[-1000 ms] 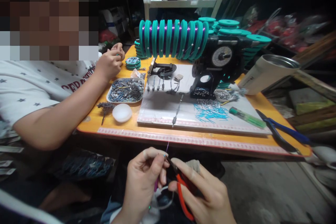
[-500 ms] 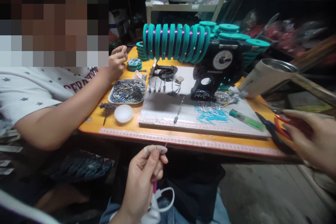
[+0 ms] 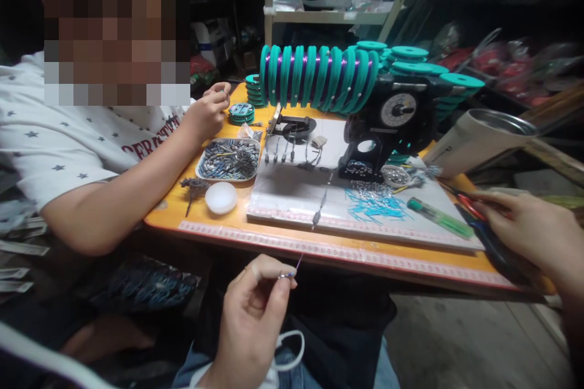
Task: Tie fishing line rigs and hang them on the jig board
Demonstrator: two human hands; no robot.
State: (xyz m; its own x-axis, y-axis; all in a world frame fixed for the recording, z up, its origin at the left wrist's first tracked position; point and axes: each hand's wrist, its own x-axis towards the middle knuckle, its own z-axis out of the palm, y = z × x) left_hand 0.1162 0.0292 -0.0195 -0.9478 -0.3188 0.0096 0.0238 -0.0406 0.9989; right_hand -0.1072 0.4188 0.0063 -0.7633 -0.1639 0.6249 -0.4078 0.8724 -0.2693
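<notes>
My left hand (image 3: pixel 258 310) is closed in front of the table's near edge. Its thumb and forefinger pinch a purple line (image 3: pixel 298 262), with a small shiny bluish piece at the fingertips. My right hand (image 3: pixel 536 231) is at the table's right edge, its fingers closed on a red-handled tool (image 3: pixel 472 205) with a slim metal tip, too blurred to tell its kind. Under that hand lies a dark, long-handled tool (image 3: pixel 493 249). On the white board a green cutter knife (image 3: pixel 440 217) lies beside loose blue pieces (image 3: pixel 376 206) and small metal bits.
A black stand (image 3: pixel 392 112) carries a row of teal spools (image 3: pixel 317 79) wound with purple line. At the left, a person's arm (image 3: pixel 132 194) rests by a tray of small weights (image 3: pixel 228 159) and a white bowl (image 3: pixel 221 199). A beige tumbler (image 3: pixel 474 143) leans at the right.
My right hand and the red-handled tool have moved left and away from me over the table. My left hand keeps its pinch, turned slightly. The view has shifted a little.
</notes>
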